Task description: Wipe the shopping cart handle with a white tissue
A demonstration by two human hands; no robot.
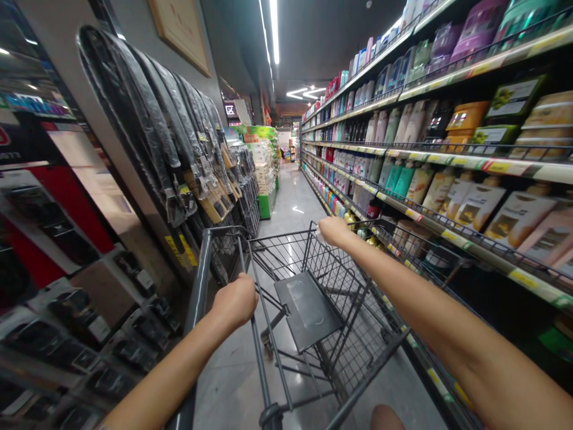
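A dark grey wire shopping cart point(286, 237) stands turned at an angle in front of me, with a flat grey plastic seat panel point(308, 310) inside its frame. My left hand point(235, 301) is closed around a bar on the cart's left side; its fingertips are hidden. Farther forward, my right hand point(333, 231) reaches across and is closed on the cart's upper wire rim. A small whitish bit shows at its fingers, too small to make out.
Shelves on the right point(447, 158) hold rows of bottles and tubs, close to the cart. Belts in clear plastic point(147, 107) hang on the left, beside packaged goods point(58, 322). A grey tiled aisle floor point(298, 206) runs ahead past stacked green-and-white packs point(264, 161).
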